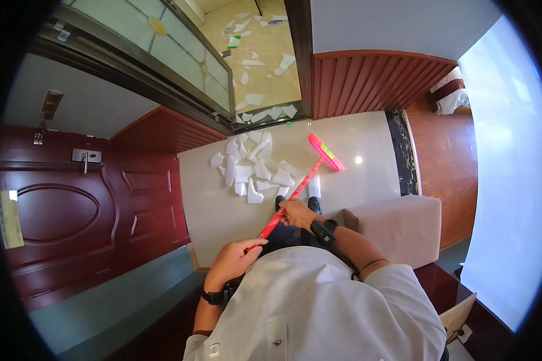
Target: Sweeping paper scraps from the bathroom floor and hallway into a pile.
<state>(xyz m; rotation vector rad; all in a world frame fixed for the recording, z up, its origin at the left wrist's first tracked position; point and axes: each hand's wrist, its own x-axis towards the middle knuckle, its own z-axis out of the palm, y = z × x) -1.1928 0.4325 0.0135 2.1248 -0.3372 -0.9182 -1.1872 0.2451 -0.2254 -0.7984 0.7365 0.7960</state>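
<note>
A red broom handle (305,184) runs slantwise from my waist towards the floor. My left hand (237,258) closes around its upper end, and my right hand (296,213) grips it lower down. The pink broom head (326,152) is at the far end, over the pale tiled floor, with a yellow-green label on it. To its left lies a heap of broken white foam pieces (253,167), some close to my dark shoes (315,205). More white scraps (271,114) lie along the dark door threshold.
Beyond the open glass-panelled door (180,49), white scraps and a green-and-white packet (234,42) are strewn over a yellowish floor (271,85). A dark red door (95,207) stands left. An upholstered beige seat (397,228) is close on my right, near a dark patterned floor strip (403,153).
</note>
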